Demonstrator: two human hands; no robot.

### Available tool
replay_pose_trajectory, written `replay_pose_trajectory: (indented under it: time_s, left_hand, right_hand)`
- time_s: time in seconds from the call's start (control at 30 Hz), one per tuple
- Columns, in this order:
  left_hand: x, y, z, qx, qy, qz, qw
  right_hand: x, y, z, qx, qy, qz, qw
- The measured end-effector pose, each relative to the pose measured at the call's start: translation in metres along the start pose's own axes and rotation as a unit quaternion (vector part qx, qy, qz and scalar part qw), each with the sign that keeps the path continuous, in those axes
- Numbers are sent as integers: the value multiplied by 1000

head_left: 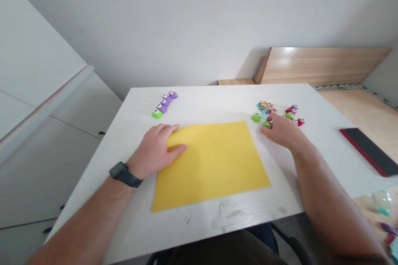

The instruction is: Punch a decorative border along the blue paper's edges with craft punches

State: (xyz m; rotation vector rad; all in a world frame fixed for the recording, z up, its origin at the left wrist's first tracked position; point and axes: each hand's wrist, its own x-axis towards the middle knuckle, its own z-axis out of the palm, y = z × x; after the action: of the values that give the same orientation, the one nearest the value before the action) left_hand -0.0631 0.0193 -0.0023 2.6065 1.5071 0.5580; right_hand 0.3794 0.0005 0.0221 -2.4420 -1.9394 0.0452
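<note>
A yellow sheet (214, 161) lies flat on the white table (217, 107). My left hand (160, 145), with a dark watch on the wrist, rests on its left edge, thumb and fingers apart, holding nothing. To the right of the sheet, my right hand (281, 129) pinches a small green toy with a googly eye (267, 124); the fingers partly hide it. Another green googly-eyed toy (256, 117) sits just left of that hand. Red, green and purple googly-eyed toys (294, 112) cluster behind and beside the hand, some of them covered by it.
At the back left stands a diagonal row of purple googly-eyed toys (167, 99) with a green one at its near end. A pile of small colourful bits (265, 107) lies beyond my right hand. A dark, red-edged flat object (370, 149) lies at the table's right edge.
</note>
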Motion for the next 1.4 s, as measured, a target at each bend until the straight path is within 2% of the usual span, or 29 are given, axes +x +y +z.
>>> replay_pose_trajectory:
  time_s: [0.1, 0.23, 0.33, 0.4, 0.47, 0.53, 0.63, 0.7, 0.87, 1.1, 1.2, 1.4]
  left_hand:
    - [0, 1, 0, -33, -2, -22, 999]
    - [-1, 1, -3, -75, 9, -43, 996]
    - [-1, 1, -7, -121, 14, -61, 991]
    - [-1, 2, -9, -154, 9, -91, 984]
    - [0, 3, -10, -174, 14, -113, 978]
    - [0, 3, -10, -184, 24, -117, 976]
    - [1, 4, -11, -178, 35, -92, 979]
    - [2, 4, -12, -166, 34, -67, 983]
    - [3, 6, -14, -156, 32, -47, 986]
    - [2, 5, -12, -145, 28, -109, 983]
    - [2, 5, -11, -143, 25, -122, 982]
    - [3, 7, -11, -147, 30, -131, 980]
  right_hand:
    - [-2, 0, -2, -3, 12, 14, 1000]
    - [-4, -6, -8, 36, 87, 27, 995]
    - [-6, -17, -8, 112, 161, -2, 981]
    - [-8, -25, -5, 162, 188, -44, 968]
    - [-12, -33, -1, 198, 181, -91, 959]
    - [-15, -40, 3, 218, 148, -132, 956]
    - [-19, -48, 9, 227, 100, -165, 955]
    - [-20, -52, 11, 223, 88, -171, 956]
    - [-20, -53, 11, 246, 66, -131, 958]
    - [-17, -48, 11, 333, 46, -67, 939]
    - [-16, -48, 11, 354, 46, -66, 932]
    - [-18, -50, 8, 319, 61, -65, 943]
